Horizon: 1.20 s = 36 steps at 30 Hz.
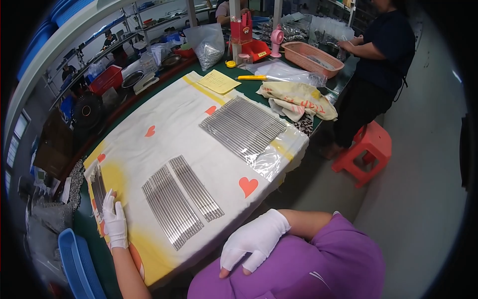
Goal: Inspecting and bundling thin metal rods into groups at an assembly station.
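Observation:
My left hand [115,222], in a white glove with bare fingertips, lies at the left edge of the cloth. Its fingers are stretched out against a small bunch of thin metal rods [98,185]. My right hand [258,240], gloved the same way, rests against my purple shirt, thumb and finger apart, with nothing seen in it. In front of me lie a wide row of metal rods [172,205] and a narrower row [195,188], with a slim gap between them. Farther right, a large row of rods [242,127] sits on clear plastic.
A white cloth with hearts [134,154] covers the table. Behind are a yellow paper [219,81], a crumpled cloth [298,98], a pink basket [311,59] and a pink fan [277,40]. A blue basket [79,264] stands left. A person [381,55] works near a red stool [366,152].

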Motion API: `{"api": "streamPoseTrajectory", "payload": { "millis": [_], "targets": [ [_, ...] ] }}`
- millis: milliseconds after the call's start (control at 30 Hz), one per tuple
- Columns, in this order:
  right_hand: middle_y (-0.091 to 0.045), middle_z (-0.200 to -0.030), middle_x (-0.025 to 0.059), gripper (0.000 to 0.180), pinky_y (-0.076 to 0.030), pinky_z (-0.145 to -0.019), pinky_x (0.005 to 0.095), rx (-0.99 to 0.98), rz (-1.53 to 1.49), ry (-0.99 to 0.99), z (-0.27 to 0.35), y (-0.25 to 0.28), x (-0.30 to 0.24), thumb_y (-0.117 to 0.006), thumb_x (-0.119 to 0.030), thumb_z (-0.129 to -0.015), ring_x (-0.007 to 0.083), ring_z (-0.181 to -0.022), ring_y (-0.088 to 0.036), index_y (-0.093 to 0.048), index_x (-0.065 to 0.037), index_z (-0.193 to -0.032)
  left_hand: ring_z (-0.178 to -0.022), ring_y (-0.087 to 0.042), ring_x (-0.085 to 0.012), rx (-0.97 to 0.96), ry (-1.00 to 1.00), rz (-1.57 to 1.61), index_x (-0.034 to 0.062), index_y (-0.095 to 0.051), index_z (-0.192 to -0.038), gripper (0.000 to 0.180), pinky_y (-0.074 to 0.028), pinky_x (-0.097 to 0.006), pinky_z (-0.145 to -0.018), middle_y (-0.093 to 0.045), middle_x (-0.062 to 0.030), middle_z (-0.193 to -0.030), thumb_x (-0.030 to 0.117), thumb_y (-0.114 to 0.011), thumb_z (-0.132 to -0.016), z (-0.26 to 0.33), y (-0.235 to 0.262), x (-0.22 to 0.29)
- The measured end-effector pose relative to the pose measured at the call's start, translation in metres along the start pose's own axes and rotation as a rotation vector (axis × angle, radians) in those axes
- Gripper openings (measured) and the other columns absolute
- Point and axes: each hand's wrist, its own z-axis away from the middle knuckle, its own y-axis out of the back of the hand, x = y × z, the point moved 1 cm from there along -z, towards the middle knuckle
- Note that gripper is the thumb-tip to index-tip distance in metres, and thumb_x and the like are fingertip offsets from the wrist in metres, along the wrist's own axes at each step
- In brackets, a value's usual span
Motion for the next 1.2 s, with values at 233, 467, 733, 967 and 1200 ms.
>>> {"api": "streamPoseTrajectory", "payload": {
  "millis": [233, 467, 733, 967, 1200],
  "targets": [
    [-0.061, -0.118, 0.0170, 0.043, -0.044, -0.095, 0.0376, 0.005, -0.010, -0.010, 0.000, -0.001, 0.001, -0.064, -0.018, -0.087, 0.0320, -0.112, -0.055, -0.056, 0.002, -0.125, -0.122, -0.051, -0.0222, -0.015, 0.037, -0.024, -0.0032, -0.051, -0.126, 0.036, -0.037, -0.032, -0.105, -0.051, -0.0131, -0.135, -0.002, -0.048, -0.090, -0.001, 0.000, 0.009],
    [-0.061, -0.118, 0.0169, 0.043, -0.043, -0.095, 0.0375, 0.003, -0.005, -0.017, -0.001, -0.001, 0.001, -0.064, -0.018, -0.087, 0.0319, -0.112, -0.055, -0.056, 0.001, -0.125, -0.121, -0.051, -0.0218, -0.006, 0.011, -0.024, -0.0030, -0.050, -0.128, 0.037, -0.037, -0.032, -0.105, -0.051, -0.0129, -0.134, -0.001, -0.048, -0.090, -0.001, 0.001, 0.002],
    [-0.061, -0.118, 0.0169, 0.043, -0.044, -0.095, 0.0375, 0.015, 0.008, -0.008, 0.000, -0.002, 0.001, -0.064, -0.019, -0.087, 0.0322, -0.111, -0.055, -0.056, 0.001, -0.124, -0.122, -0.050, -0.0221, -0.024, 0.032, -0.012, -0.0019, -0.050, -0.129, 0.038, -0.036, -0.033, -0.105, -0.050, -0.0127, -0.135, -0.001, -0.047, -0.091, -0.002, 0.000, 0.005],
    [-0.063, -0.113, 0.0171, 0.039, -0.046, -0.092, 0.0387, 0.018, 0.089, 0.015, -0.003, 0.009, -0.004, -0.063, -0.017, -0.087, 0.0335, -0.106, -0.058, -0.058, 0.002, -0.120, -0.123, -0.049, -0.0231, -0.006, 0.014, -0.051, -0.0017, -0.052, -0.124, 0.034, -0.035, -0.033, -0.106, -0.051, -0.0128, -0.134, -0.001, -0.048, -0.091, 0.003, 0.003, 0.017],
    [-0.060, -0.120, 0.0163, 0.036, -0.042, -0.100, 0.0405, 0.374, 0.542, -0.025, -0.014, 0.068, -0.016, -0.060, -0.011, -0.083, 0.0364, -0.118, -0.052, -0.059, -0.001, -0.118, -0.119, -0.052, -0.0289, 0.053, -0.076, -0.156, -0.0019, -0.057, -0.115, 0.028, -0.037, -0.035, -0.104, -0.057, -0.0145, -0.126, 0.003, -0.056, -0.088, -0.002, 0.001, 0.014]
  ]
}}
